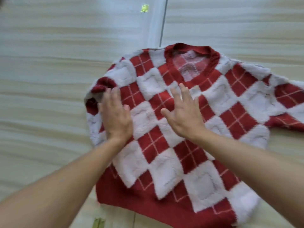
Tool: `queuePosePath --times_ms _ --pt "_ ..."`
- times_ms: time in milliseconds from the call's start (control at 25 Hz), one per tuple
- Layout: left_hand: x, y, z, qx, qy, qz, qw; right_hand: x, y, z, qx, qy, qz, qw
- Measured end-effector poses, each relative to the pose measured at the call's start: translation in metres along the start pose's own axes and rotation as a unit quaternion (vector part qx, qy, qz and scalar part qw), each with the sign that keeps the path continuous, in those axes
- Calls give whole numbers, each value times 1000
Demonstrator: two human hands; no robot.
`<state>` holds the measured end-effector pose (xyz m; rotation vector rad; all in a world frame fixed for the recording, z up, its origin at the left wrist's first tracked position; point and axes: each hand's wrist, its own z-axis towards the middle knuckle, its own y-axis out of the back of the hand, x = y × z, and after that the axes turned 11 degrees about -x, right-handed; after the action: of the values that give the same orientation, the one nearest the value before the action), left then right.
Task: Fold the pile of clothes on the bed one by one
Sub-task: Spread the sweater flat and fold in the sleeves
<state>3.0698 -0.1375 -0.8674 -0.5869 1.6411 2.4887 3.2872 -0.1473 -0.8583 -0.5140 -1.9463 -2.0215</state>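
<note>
Resting on a red-and-white diamond-patterned sweater (164, 162), both of my hands lie spread flat, palms down, fingers straight and gripping nothing. The sweater lies front up on the bed (41, 79), with its red ribbed collar (168, 58) on the far side from me and its red hem (148, 199) nearest the head camera.

My left hand (116, 116) lies on the garment's left edge, near the shoulder. Its fingertips touch a bunched fold of red and white knit (102, 84) where the sleeve on that side is gathered in. I cannot tell how that sleeve lies under the fold. My right hand (182, 111) lies on the chest, just below the point of the collar, fingers slightly fanned and thumb out to the side. The two hands are near each other but apart, with a run of diamonds between them.

On my right, the other sleeve (287, 96) stretches out across the bed and passes out of frame. The body of the sweater lies mostly flat.

The bed's cover is pale with faint wavy stripes, and a straight seam (162, 25) runs from the top of the view down to the collar. A small yellow-green tag (145, 8) sits beside that seam, well apart from the sweater. A second yellow-green scrap (98, 223) shows at the bottom edge, just below the hem. Both hands appear somewhat blurred.
</note>
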Motion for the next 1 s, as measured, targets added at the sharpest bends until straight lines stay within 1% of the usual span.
queuePosePath --times_ms 40,80,120,160,200,240,280,360,440,520,560,600,640,720,800,840,920,1000 --pt "31 9 22 -32 68 17 997 14 -17 0 12 -1 -20 1000" --pt "59 17 36 -37 137 36 989 21 -32 0 24 -13 -37 999" --pt "80 24 43 -9 185 65 981 24 -44 0 32 -30 -57 997" --pt "91 26 42 35 193 99 975 22 -52 -1 29 -43 -81 995" --pt "99 28 36 75 178 124 973 22 -59 -1 21 -56 -101 993" --pt "104 26 30 98 158 129 974 26 -64 0 4 -68 -107 992" --pt "103 23 24 107 149 116 976 34 -68 5 -16 -78 -101 992" --pt "98 18 22 105 150 51 982 59 -75 24 -47 -70 -72 994" --pt "96 16 27 121 168 -59 977 84 -87 47 -34 -46 -68 996" --pt "96 24 45 173 170 -154 958 93 -99 56 -23 -40 -109 993" --pt "99 29 61 194 147 -171 955 92 -104 55 -28 -43 -131 990" --pt "103 36 82 194 101 -166 962 92 -107 54 -33 -45 -145 988" --pt "108 44 109 172 43 -143 974 91 -107 54 -34 -45 -153 987" --pt "121 65 168 79 -93 -66 990 93 -105 53 -36 -47 -158 986" --pt "143 84 222 -8 -204 2 979 96 -103 56 -33 -51 -162 985" --pt "156 90 241 -21 -243 32 969 97 -103 57 -33 -53 -163 985" --pt "190 86 258 32 -277 107 954 97 -105 54 -37 -53 -166 984" --pt "228 68 256 96 -275 203 935 95 -107 52 -40 -52 -168 984"
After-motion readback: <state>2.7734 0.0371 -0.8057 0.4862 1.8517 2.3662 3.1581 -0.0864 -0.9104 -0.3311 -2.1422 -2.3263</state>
